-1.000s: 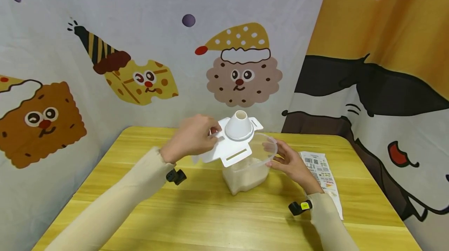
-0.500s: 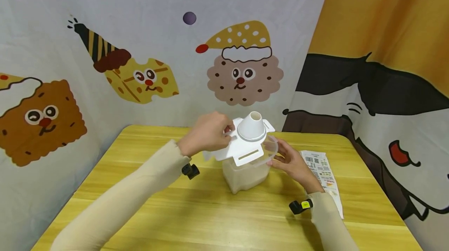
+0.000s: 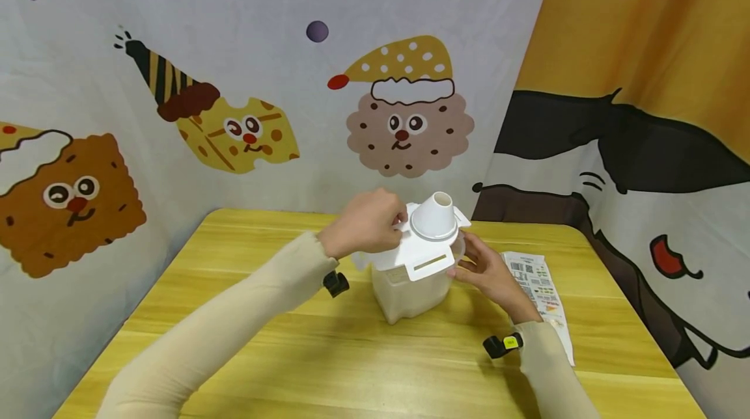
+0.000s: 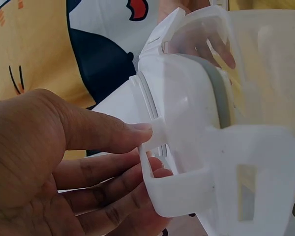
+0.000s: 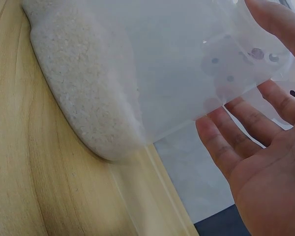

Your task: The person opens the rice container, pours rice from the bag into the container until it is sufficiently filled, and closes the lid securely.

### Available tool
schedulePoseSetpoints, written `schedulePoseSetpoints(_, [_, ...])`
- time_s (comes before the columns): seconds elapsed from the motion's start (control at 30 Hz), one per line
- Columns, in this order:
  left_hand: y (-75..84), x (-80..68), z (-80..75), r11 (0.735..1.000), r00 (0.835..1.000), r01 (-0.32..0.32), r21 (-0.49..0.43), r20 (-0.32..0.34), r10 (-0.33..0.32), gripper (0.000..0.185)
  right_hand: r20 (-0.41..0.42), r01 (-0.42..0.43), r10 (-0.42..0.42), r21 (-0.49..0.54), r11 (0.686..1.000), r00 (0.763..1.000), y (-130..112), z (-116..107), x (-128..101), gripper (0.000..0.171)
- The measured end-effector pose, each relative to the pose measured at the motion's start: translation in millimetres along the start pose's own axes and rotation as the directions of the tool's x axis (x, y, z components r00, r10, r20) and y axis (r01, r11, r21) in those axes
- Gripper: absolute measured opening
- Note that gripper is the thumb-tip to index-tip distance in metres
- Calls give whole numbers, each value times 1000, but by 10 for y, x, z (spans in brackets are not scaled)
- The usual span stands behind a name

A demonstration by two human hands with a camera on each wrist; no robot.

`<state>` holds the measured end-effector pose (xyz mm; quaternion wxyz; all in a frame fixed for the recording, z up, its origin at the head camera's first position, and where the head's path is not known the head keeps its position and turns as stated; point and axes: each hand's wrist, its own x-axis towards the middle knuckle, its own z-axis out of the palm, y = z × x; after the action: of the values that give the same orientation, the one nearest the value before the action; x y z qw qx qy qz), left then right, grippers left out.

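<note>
A clear plastic container [image 3: 410, 292], partly filled with white rice [image 5: 83, 88], stands on the yellow wooden table [image 3: 293, 354]. On its mouth, slightly tilted, sits a white lid [image 3: 418, 251] with a cone-shaped spout [image 3: 435, 214]. My left hand [image 3: 375, 224] grips the lid at its left edge. In the left wrist view its fingers [image 4: 113, 142] pinch a side latch tab of the lid [image 4: 187, 123]. My right hand [image 3: 477, 266] rests against the container's right wall. Its fingers [image 5: 226, 142] lie nearly straight along the clear side.
A printed leaflet [image 3: 536, 282] lies on the table right of the container. Cartoon-printed cloth walls [image 3: 234, 81] close in the back and both sides. Small black wrist cameras [image 3: 336, 283] sit on both sleeves.
My left hand has carried the lid to the right and down, from beside and above the container onto its mouth. The right hand stays at the container's side.
</note>
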<state>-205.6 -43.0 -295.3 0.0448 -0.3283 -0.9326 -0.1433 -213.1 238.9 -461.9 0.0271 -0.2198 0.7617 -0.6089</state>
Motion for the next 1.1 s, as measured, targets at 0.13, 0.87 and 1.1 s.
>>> schedulePoseSetpoints(0.13, [29, 38, 33, 1000, 1000, 3, 1, 12, -3, 39, 2, -8, 8, 6, 1000, 1000, 2, -4, -1, 79])
schedulePoseSetpoints(0.87, [143, 86, 138, 1000, 999, 0, -5, 54, 0, 37, 4, 46, -46, 3, 999, 999, 23, -18, -24, 66])
schedulePoseSetpoints(1.1, [153, 65, 136, 999, 997, 15, -46, 70, -11, 41, 9, 38, -38, 17, 999, 999, 20, -9, -17, 68])
